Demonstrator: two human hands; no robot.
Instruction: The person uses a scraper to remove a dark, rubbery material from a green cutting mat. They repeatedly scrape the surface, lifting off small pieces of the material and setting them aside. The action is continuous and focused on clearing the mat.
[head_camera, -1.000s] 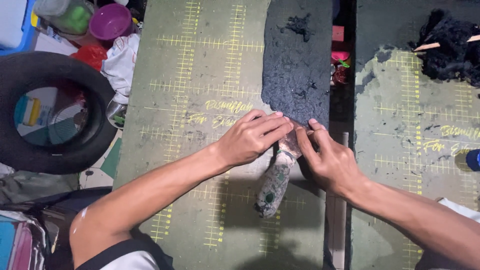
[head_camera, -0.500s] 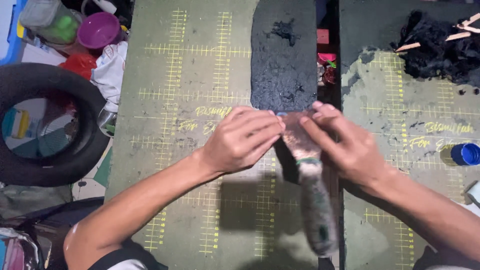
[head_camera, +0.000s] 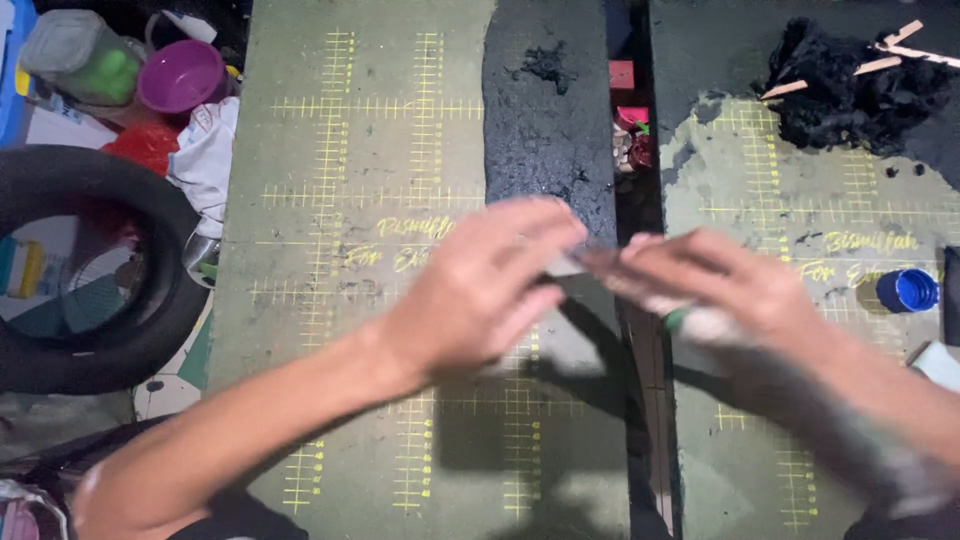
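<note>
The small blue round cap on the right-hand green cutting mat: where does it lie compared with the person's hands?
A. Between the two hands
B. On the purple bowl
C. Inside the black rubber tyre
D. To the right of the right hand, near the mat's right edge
D: the small blue round cap lies on the right-hand green cutting mat, apart from and beyond the right hand, near the mat's right edge.

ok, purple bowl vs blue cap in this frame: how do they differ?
The purple bowl sits at the top left beside the green cutting mat, far from both hands; the blue cap lies on the right mat, near the right hand. The bowl looks much larger than the cap. Both are round, open side up and untouched.
</note>
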